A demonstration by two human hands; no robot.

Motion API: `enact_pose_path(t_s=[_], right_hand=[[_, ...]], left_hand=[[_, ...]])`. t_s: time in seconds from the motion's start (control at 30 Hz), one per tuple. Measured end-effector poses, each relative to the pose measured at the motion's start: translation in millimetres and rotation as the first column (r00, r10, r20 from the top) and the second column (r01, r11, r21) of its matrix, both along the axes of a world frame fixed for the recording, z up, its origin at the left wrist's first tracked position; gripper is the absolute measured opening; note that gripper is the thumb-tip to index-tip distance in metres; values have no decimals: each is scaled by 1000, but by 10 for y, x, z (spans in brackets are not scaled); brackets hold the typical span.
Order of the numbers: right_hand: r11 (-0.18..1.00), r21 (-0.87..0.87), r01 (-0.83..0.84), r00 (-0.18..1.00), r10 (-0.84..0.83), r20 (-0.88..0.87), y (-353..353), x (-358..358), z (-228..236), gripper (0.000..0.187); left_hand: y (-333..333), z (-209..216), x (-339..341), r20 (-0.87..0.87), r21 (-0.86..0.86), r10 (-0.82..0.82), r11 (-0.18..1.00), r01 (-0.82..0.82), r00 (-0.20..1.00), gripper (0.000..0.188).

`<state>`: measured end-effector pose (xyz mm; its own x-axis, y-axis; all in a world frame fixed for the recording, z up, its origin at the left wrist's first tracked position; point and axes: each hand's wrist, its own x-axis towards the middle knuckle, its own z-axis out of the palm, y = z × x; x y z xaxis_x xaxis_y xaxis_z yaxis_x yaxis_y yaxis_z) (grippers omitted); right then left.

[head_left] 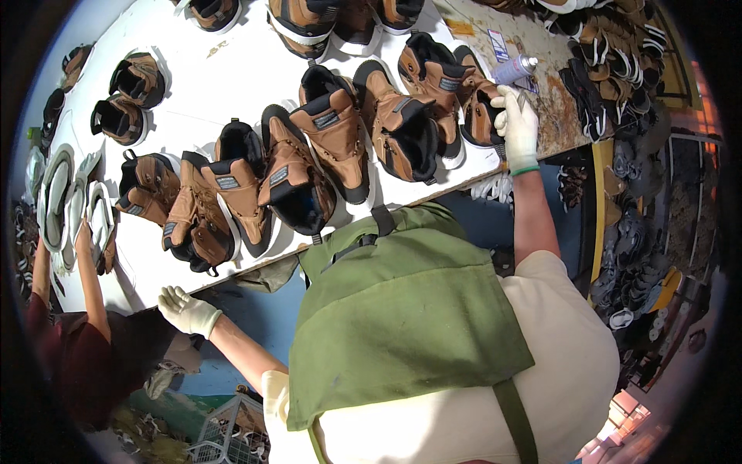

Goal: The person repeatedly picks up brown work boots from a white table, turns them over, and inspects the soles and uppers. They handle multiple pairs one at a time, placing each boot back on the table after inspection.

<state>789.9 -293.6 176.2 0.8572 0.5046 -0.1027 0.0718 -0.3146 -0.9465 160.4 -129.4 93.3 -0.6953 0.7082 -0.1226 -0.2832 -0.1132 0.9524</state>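
The left hand (188,312) is gloved and released, palm up with its fingers loosely spread, just off the near edge of the white table (224,93). Nothing lies in it, and the nearest shoes stand beyond it, to the far right.

The right hand (518,127), gloved too with a green cuff, is at the right end of the table, its fingers curled beside the end shoe (481,116). Whether it grasps that shoe or only rests against it, I cannot tell.

The end shoe closes a slanting row of brown shoes (332,139) along the near side of the table, running from near left to far right. They have black collars and pale soles; some toes point near, others far. A spray can (514,70) lies just beyond the right hand, on a stained brown bench (560,116).

A separate pair (127,100) stands on the far left of the table, and more shoes (305,23) stand at its far edge. A green apron (410,317) covers the person's front. At the left, a co-worker in a dark red top (73,348) reaches toward pale things (58,201) of unclear kind. A wire crate (228,429) is at the near left.
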Motion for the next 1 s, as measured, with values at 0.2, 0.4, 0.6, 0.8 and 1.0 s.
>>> enact_pose_path(t_s=[0.2,0.4,0.6,0.8,1.0], right_hand=[[996,59,70,995,-66,-77,-258,133,-31,30],[993,101,67,993,-57,-100,-471,340,-21,30],[982,185,34,993,-12,-121,-538,586,-77,33],[969,248,-14,986,55,-157,-624,614,-131,29],[953,301,31,979,31,-200,-855,658,-286,29]], left_hand=[[174,527,958,-197,273,-326,888,371,925,34],[-77,818,1860,-335,195,-498,794,576,800,29],[-430,912,2297,-521,35,-530,769,638,668,28],[-725,1070,2863,-671,-135,-617,646,751,411,29],[-742,1176,3445,-729,-240,-653,524,817,204,28]])
